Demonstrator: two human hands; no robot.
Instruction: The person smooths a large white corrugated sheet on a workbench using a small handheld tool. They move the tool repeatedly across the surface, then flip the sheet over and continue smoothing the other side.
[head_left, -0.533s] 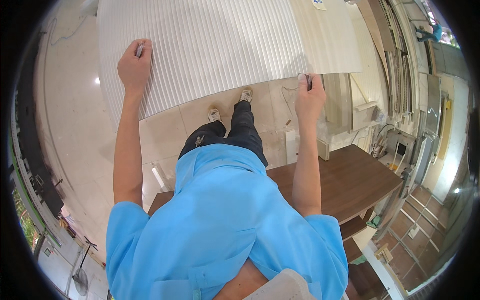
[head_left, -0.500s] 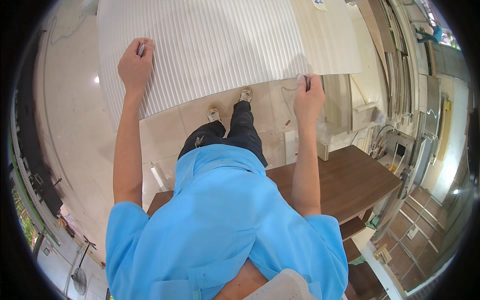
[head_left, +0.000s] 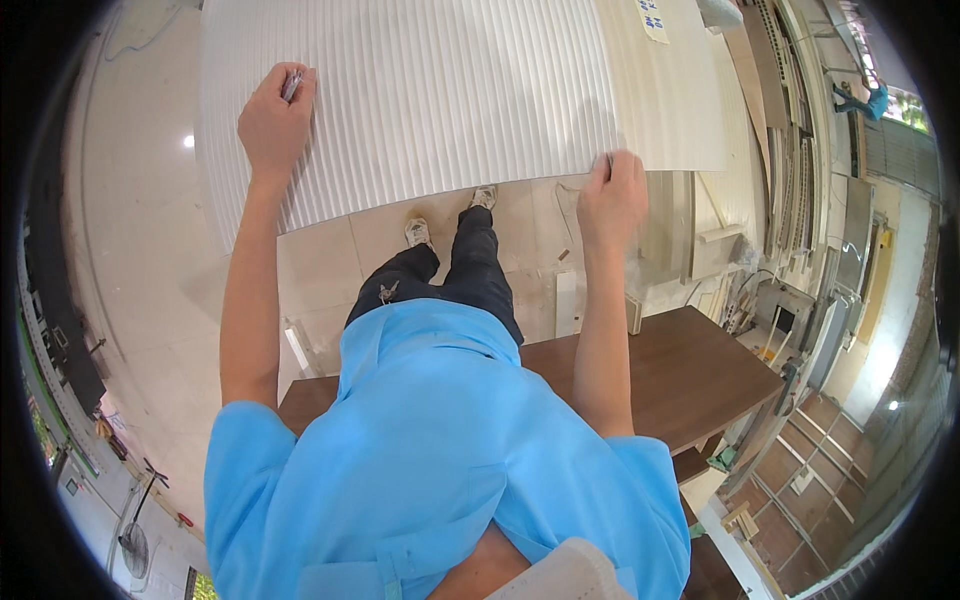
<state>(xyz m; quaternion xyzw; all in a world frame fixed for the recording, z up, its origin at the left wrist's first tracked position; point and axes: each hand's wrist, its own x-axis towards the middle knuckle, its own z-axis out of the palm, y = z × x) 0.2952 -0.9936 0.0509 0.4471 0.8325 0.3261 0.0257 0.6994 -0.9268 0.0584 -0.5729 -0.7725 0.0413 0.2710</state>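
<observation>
A large whitish panel with fine ribs spreads before me; its right part is smooth and pale and bears a paper label. My left hand is closed over the ribbed left part, with a small shiny greyish thing showing in its curled fingers. At the near edge, toward the right, my right hand is closed as well. Only a dark sliver shows between its thumb and fingers. What either hand grips is too small to name, and I cannot tell whether the right fingers touch the panel.
A brown table stands close by my right side. Boards lean along the right, with a pale box-like piece below them. Tiled floor lies around my feet. Another person is far off at the upper right.
The panel's right part and label sit lower in view. My left hand has risen slightly, and my right hand has turned so less of the dark thing shows.
</observation>
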